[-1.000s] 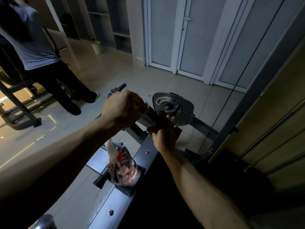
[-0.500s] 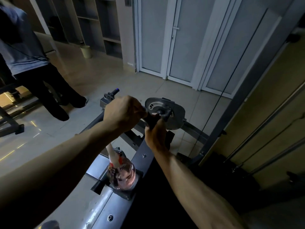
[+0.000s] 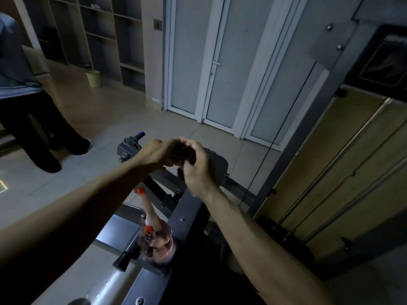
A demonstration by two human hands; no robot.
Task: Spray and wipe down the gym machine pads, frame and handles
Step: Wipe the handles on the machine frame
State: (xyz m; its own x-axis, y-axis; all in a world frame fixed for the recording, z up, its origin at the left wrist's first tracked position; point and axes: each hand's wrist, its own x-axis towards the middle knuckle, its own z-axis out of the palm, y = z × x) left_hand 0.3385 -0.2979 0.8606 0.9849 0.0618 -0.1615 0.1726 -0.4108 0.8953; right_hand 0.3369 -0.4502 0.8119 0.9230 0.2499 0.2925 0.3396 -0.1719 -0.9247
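- Head view, hands: my left hand (image 3: 157, 151) and right hand (image 3: 198, 172) meet above the machine's far end. Fingers of both are curled round a dark wad (image 3: 184, 151), prob. the wiping cloth, but it's too dim to be sure. It's held up off the metal, I judge, to refold or re-grip it betw. passes.
- Machine frame (image 3: 187, 208) runs fwd from under my arms. Grey pulley housing (image 3: 220, 166) sits just behind the right hand. Blue-tipped handle (image 3: 140, 135) lies to the left, apart from both hands.
- Spray bottle (image 3: 156, 241) stands upright on a frame bracket below my left forearm, within reach, so both hands are free for the wad.
- Contents: the clear round body shows pinkish liquid, level unreadable. Orange-red nozzle (image 3: 141, 190) on top.
- Bin (image 3: 93, 78) by the far shelving: contents not visible.
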